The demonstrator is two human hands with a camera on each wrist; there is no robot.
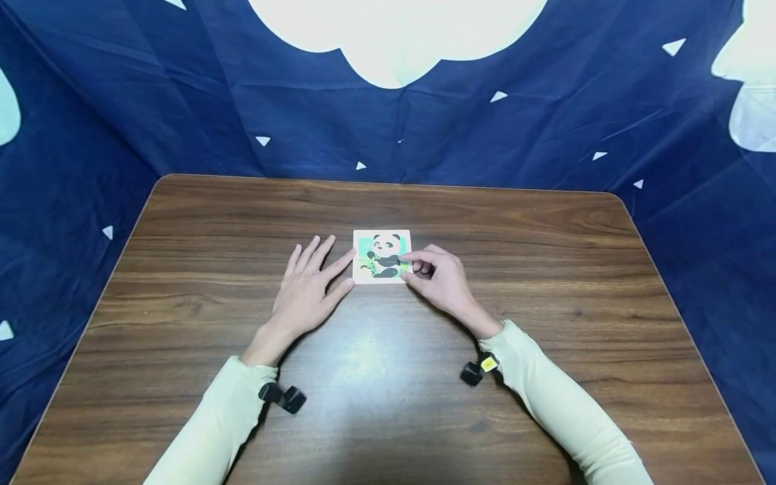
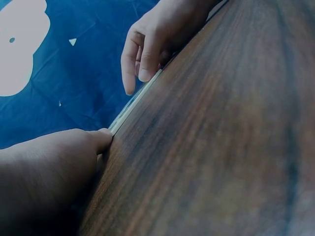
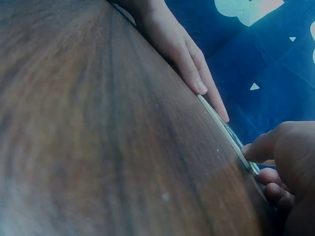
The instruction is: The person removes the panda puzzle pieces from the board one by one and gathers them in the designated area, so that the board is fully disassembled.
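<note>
A square white-bordered panda picture board (image 1: pixel 362 279) lies flat on the table, its green and teal panda design facing up. On its left edge rest the thumb and index fingertips of my left hand (image 1: pixel 305 289), fingers straight and spread. My right hand (image 1: pixel 444 279) reaches over the right edge, index and thumb tips apart on the lower right of the picture, other fingers tucked by the edge. Seen edge-on in the right wrist view, the board (image 3: pixel 219 124) is thin, with the right thumb (image 3: pixel 253 150) on its top. Whether those fingertips pinch a piece I cannot tell.
The brown wood-grain table (image 1: pixel 576 269) has rounded far corners. Behind and beside it hangs a dark blue cloth (image 1: pixel 200 114) with white clouds and small triangles. Black wrist cameras (image 1: pixel 294 399) sit at both pale sleeves (image 1: pixel 545 384).
</note>
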